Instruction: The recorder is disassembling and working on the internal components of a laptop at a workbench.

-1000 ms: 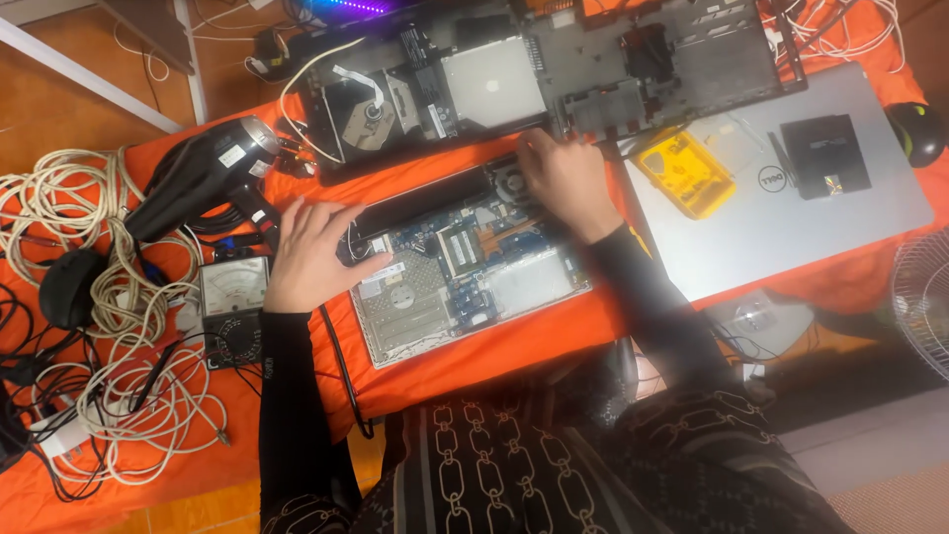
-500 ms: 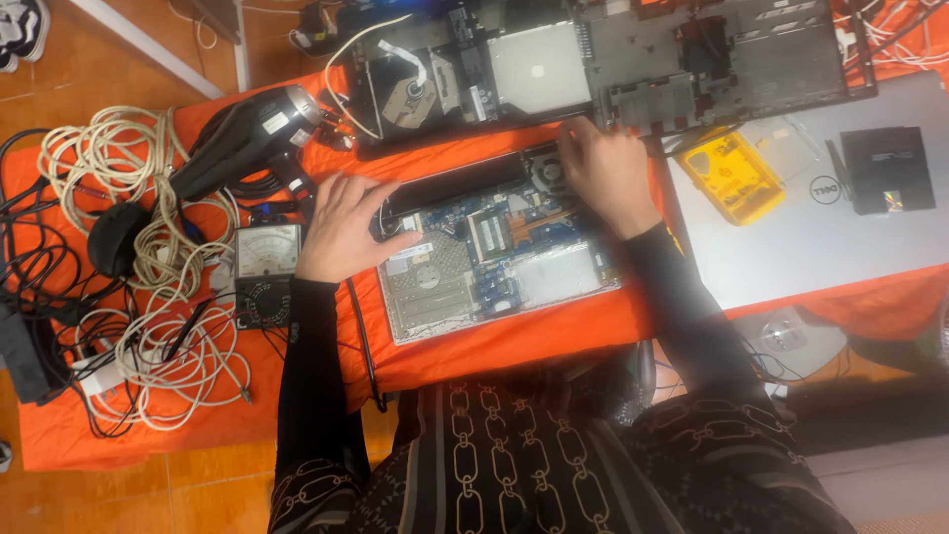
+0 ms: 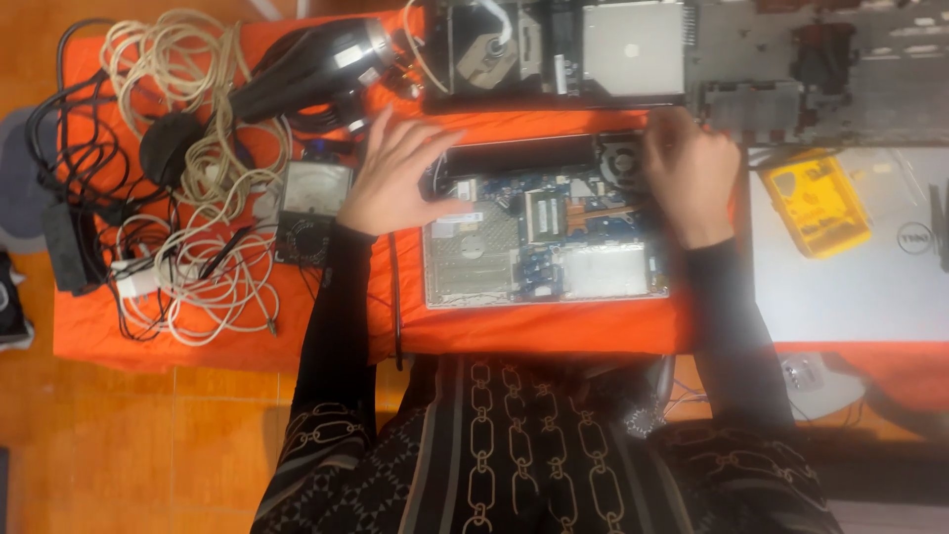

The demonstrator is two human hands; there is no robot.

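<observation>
Orange cloth [image 3: 554,331] covers the table under an opened laptop [image 3: 544,237], its green board and metal plates bare. Left hand [image 3: 395,178] lies flat, fingers spread, on the laptop's left edge. Right hand [image 3: 692,178] curls over the fan corner; its fingertips are hidden, so its grip is unclear. Tangled pale cables [image 3: 198,227] lie left.

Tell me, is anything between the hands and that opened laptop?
Nothing visible. The left hand lies flat on the laptop's left edge, and the right hand rests at its top right corner by the fan.
</observation>
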